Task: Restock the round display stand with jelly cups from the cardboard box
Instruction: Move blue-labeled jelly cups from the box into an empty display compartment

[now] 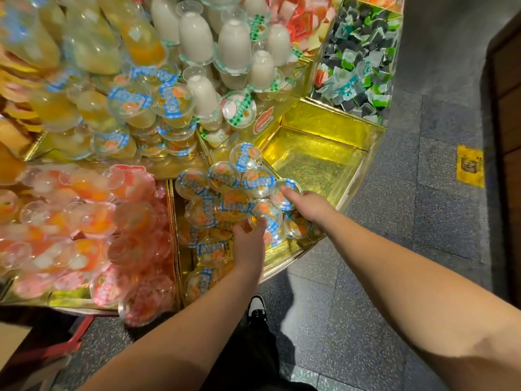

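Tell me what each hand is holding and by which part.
The right hand pinches a jelly cup by its rim, thumb on the lid. The left hand touches another cup at its edge; a real grip cannot be told.

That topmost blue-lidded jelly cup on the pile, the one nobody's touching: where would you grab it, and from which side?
Probably by the rim. The topmost cup lies tilted with its flat blue-label lid facing up, and other blue-lidded cups crowd its lower edge. Coming from above, on the side of the bare gold compartment, fingers could pinch opposite rim edges.

Two hands (249, 238) — one shoe (257, 308), one yellow floor sticker (470, 166), about seven milky-white cups (234, 46).
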Tool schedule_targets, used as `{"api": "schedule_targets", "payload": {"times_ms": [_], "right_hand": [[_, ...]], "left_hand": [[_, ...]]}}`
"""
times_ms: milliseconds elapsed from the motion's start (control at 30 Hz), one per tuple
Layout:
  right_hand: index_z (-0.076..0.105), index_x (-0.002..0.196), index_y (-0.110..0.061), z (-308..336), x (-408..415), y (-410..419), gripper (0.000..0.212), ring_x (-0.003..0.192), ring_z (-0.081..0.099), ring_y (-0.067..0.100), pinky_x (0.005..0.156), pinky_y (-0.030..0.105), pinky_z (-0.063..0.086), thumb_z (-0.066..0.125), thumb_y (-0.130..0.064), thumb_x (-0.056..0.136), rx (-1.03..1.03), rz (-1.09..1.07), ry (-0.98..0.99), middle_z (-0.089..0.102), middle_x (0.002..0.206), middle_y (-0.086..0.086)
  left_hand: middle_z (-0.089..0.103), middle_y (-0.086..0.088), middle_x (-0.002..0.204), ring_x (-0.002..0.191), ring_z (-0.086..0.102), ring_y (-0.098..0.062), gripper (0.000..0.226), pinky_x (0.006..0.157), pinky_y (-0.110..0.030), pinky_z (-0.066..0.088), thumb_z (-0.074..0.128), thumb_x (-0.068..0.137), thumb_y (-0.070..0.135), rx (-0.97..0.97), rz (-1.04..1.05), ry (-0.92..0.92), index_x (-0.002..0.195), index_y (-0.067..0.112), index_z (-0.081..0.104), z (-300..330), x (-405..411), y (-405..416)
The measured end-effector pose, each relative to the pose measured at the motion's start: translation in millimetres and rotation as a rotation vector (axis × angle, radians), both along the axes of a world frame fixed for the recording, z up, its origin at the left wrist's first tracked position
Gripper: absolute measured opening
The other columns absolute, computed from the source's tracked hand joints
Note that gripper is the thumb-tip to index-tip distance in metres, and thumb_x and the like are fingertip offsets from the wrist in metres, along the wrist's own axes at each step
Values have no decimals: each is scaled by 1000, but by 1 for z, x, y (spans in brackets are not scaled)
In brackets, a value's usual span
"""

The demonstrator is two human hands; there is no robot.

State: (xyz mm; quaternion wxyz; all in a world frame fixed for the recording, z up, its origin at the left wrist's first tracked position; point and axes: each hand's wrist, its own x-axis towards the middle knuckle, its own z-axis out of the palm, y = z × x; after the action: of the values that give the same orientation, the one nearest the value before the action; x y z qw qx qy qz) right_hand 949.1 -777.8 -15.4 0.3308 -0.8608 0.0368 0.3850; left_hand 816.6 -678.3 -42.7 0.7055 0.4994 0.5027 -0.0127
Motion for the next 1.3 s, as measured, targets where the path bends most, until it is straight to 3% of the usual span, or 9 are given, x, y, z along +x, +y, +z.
{"api": "schedule_targets", "payload": {"times_ms": [233, 367, 500, 567, 800, 833, 967, 1167, 1300], "right_hand": [[40, 146, -6, 7, -2, -5, 94, 131, 49, 33, 106, 41, 41, 55, -74, 82, 35, -83, -25, 48, 146, 15], [46, 141, -5, 16, -8, -13, 94, 125, 53, 32, 98, 38, 44, 60, -74, 79, 50, -125, -60, 53, 141, 14], [48, 139, -3, 28, -19, -26, 90, 122, 54, 32, 101, 39, 43, 62, -70, 80, 32, -128, -148, 55, 138, 15], [47, 139, -3, 36, -30, -34, 86, 121, 54, 31, 98, 37, 43, 61, -67, 83, 16, -110, -203, 56, 136, 15], [49, 136, -2, 79, -102, -55, 73, 119, 56, 31, 91, 33, 44, 60, -57, 90, -54, 29, -381, 57, 134, 16], [51, 133, -2, 88, -118, -54, 68, 116, 57, 32, 89, 32, 44, 59, -54, 91, -51, 67, -410, 59, 131, 16], [61, 104, -7, 111, -182, -38, 40, 88, 57, 27, 73, 32, 41, 61, -46, 92, -7, 238, -513, 68, 109, 14], [64, 112, -7, 141, -282, 18, 41, 103, 60, 25, 76, 29, 43, 60, -44, 93, 42, 581, -592, 62, 108, 4], [66, 109, -10, 150, -337, 69, 35, 100, 61, 25, 79, 32, 47, 60, -41, 94, 109, 820, -630, 65, 108, 8]], "left_hand": [[60, -11, 118, 104, 61, -28, 42, 87, -40, 44, 69, 88, 37, -28, 1, 107, 113, 16, 43, 13, 6, 4], [60, -13, 98, 69, 57, -19, 44, 61, -26, 48, 65, 91, 28, -30, 0, 43, 122, -2, 54, 23, 0, 7], [59, -7, 79, 62, 54, -16, 18, 65, -27, 48, 65, 92, 24, -44, -4, 18, 83, 12, 54, 37, -21, 8], [59, -7, 79, 69, 55, -21, 17, 72, -33, 49, 64, 91, 22, 7, -28, -9, 78, 16, 55, 43, -36, 9], [46, 2, 62, 57, 41, -13, 12, 45, -20, 28, 61, 90, 10, 340, -162, -105, 80, 15, 56, 88, -125, 26], [49, 2, 63, 58, 44, -13, 6, 45, -20, 29, 63, 89, 14, 414, -196, -73, 88, 14, 58, 98, -141, 33], [66, -6, 90, 78, 58, -21, 20, 59, -27, 37, 67, 87, 21, 659, -325, 27, 105, 12, 64, 132, -208, 68], [60, 0, 108, 95, 55, -19, 28, 76, -28, 39, 64, 90, 29, 899, -381, 121, 112, 13, 59, 172, -321, 116], [62, -2, 111, 94, 56, -18, 24, 74, -27, 38, 67, 89, 29, 892, -312, 128, 109, 18, 60, 177, -390, 150]]}}
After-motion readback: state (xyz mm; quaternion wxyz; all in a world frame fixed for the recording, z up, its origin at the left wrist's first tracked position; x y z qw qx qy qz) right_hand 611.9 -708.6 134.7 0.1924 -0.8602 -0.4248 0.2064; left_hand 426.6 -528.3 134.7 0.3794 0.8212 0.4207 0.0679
